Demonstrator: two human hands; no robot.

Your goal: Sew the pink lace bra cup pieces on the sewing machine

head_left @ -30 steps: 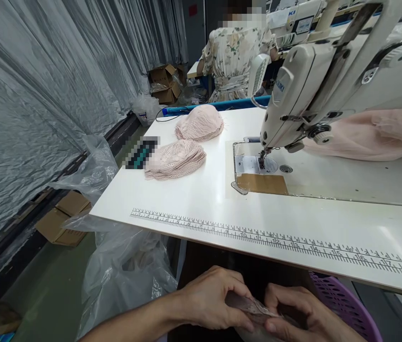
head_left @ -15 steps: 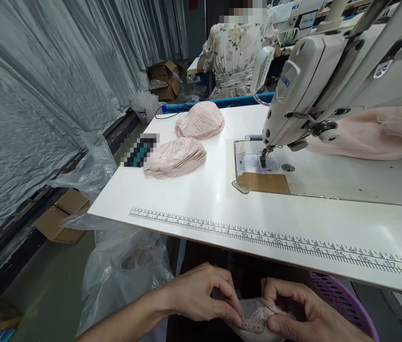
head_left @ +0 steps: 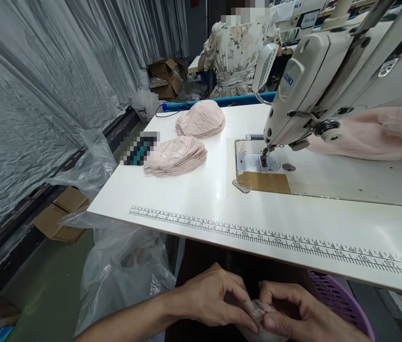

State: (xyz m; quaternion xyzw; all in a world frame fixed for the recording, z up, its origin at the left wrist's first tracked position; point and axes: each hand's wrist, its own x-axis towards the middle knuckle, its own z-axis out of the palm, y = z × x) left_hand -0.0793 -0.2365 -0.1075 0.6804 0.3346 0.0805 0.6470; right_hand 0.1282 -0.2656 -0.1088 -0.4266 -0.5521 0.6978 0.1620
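Observation:
Below the table's front edge, my left hand [head_left: 218, 297] and my right hand [head_left: 293, 308] pinch a small piece of pale pink lace fabric [head_left: 260, 311] between thumbs and fingers. The two hands are close together, and the lower part of the fabric runs out of the frame. On the white sewing table [head_left: 186, 199] lie two stacks of pink lace pieces, a nearer stack [head_left: 177, 156] and a farther stack [head_left: 201, 118]. To their right stands the sewing machine [head_left: 301, 90], its needle and presser foot [head_left: 265, 159] over the metal plate, with no fabric visible under it.
A printed ruler [head_left: 244, 232] runs along the table's front edge. Pink sheer fabric [head_left: 375, 133] lies behind the machine head. A purple basket [head_left: 343, 304] is below right. Plastic bags [head_left: 126, 270] and a cardboard box [head_left: 62, 213] are at left. A person [head_left: 240, 52] sits ahead.
My left hand has moved right, closer to my right hand. The lace between them is now bunched together and less of it shows.

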